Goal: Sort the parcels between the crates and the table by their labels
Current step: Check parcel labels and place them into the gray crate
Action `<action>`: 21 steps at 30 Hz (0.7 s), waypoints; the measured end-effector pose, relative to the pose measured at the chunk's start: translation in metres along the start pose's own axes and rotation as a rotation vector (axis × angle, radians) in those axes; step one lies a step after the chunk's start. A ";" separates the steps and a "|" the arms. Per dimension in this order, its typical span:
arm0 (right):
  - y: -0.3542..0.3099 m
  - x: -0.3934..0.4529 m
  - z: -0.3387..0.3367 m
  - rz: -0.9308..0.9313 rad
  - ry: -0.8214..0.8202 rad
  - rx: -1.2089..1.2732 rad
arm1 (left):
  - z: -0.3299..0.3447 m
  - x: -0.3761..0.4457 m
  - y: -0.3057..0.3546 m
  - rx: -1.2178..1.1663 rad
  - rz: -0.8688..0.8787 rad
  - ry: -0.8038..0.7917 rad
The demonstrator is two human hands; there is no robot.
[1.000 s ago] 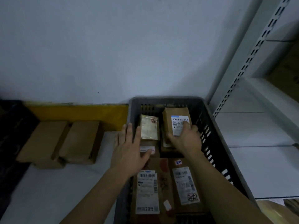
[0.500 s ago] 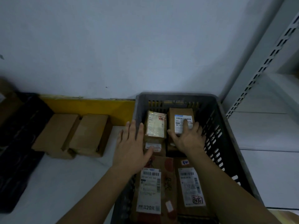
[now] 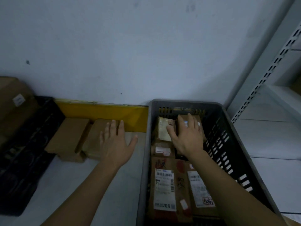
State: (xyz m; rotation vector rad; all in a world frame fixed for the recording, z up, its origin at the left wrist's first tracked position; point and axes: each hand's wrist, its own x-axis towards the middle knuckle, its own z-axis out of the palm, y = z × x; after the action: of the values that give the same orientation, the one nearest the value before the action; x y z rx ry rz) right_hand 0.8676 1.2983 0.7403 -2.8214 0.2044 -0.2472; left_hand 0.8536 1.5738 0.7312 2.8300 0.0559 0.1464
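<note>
1. reaching into the grey crate (image 3: 241, 144), the right hand (image 3: 187, 136) lies on the small brown parcel (image 3: 199, 119) at the far end. fingers are spread over its top and the thumb points left toward the neighbouring parcel. can't tell whether it's actually gripping or just resting flat.

2. the parcel that matters sits straight ahead of the right hand, up against the crate's far wall. its long axis looks to run away from the person, same way as the crate. the right hand is clearly nearer, since the left is outside the crate altogether.

3. the left hand (image 3: 116, 141) hovers spread and holding nothing over the worktop (image 3: 68, 185), just above the nearer of two plain cardboard boxes (image 3: 71, 136) lying side by side. whether it touches that box i can't say.

4. just left of the covered parcel is a tape-wrapped parcel (image 3: 164, 128), shiny, pale, a bit crinkly, with a small red mark.

5. nearer the person the crate holds flat cardboard parcels with white barcode labels (image 3: 164, 185). the print is mostly too small to read.

6. the crate is hard plastic with slotted walls. a black crate (image 3: 21, 157) sits at far left, and a yellow board (image 3: 104, 114) runs along the wall behind the boxes.

7. my guess: the next move is lifting that far parcel straight up, clear of the tight fit beside the taped one.
</note>
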 end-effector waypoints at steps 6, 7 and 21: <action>-0.099 -0.024 0.005 -0.117 0.024 0.037 | -0.015 -0.017 -0.081 0.037 -0.045 -0.020; -0.117 -0.031 0.009 -0.129 0.023 0.032 | -0.018 -0.020 -0.096 0.037 -0.051 -0.042; -0.239 -0.105 0.133 -0.048 -0.303 -0.089 | -0.021 -0.025 -0.244 -0.051 -0.008 -0.304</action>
State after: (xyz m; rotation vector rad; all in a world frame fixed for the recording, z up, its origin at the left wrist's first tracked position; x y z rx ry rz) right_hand 0.8179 1.5791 0.6734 -2.9066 0.0814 0.1845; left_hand 0.8211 1.8109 0.6752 2.7669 -0.0031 -0.2794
